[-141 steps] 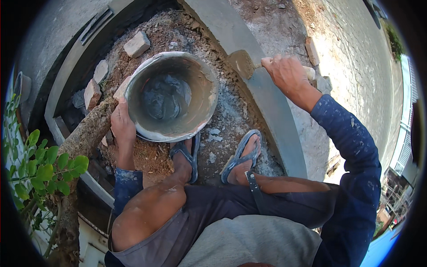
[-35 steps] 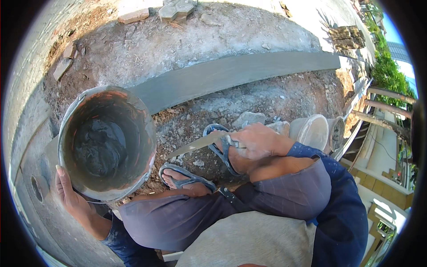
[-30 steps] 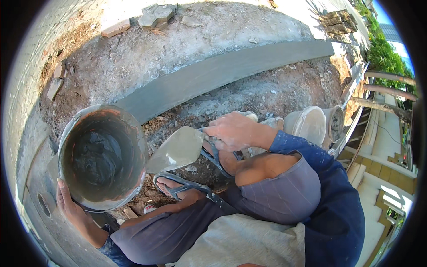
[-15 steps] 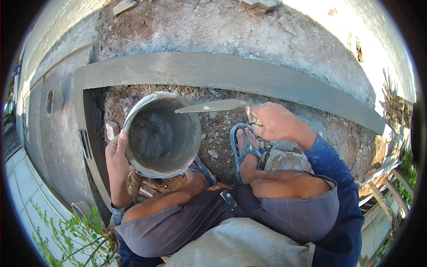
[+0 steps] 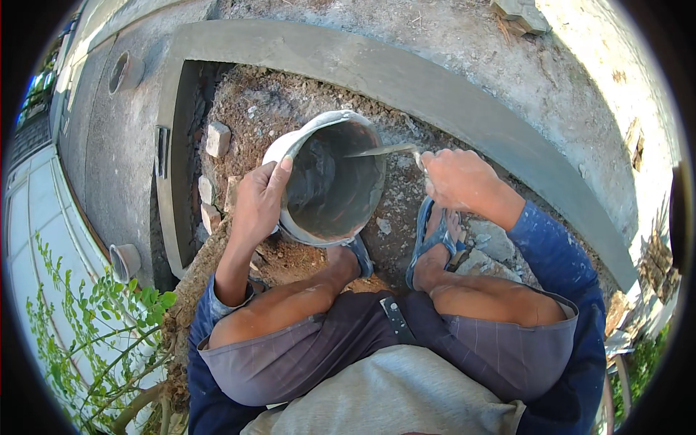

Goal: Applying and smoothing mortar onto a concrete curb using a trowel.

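One trowel [image 5: 383,151] points left into the bucket [image 5: 368,190], long axis crosswise; my right grip [image 5: 464,181] clasps it, left grip [image 5: 258,197] pinches the rim [image 5: 344,115].

Across the upper right of the frame, sunlight is brightening the pale ground [image 5: 610,69], while shade is covering the rubble-strewn soil [image 5: 270,94] nearer the middle. A low grey concrete wall [image 5: 348,64] is curving from upper left to right. At lower left, a leafy plant [image 5: 151,298] is spreading before a white panelled surface [image 5: 32,217].
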`<action>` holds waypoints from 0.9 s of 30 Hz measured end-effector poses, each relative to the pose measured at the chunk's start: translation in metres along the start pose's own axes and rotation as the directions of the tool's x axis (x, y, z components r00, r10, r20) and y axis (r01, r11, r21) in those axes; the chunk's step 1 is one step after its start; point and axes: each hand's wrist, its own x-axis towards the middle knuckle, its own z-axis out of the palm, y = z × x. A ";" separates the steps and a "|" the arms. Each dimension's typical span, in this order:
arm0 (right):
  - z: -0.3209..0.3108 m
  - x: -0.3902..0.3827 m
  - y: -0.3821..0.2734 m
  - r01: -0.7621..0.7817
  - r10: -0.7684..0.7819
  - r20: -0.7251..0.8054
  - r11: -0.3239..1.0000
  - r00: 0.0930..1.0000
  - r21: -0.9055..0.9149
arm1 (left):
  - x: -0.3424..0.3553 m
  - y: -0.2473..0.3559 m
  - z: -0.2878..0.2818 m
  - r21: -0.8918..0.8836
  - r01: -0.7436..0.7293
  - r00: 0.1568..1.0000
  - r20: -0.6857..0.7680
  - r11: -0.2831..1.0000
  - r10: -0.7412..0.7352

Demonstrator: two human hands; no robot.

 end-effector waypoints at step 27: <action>0.054 0.019 -0.006 0.240 -0.325 0.138 0.873 0.936 0.426 | -0.003 -0.003 0.000 -0.040 -0.005 0.999 -0.040 0.999 0.004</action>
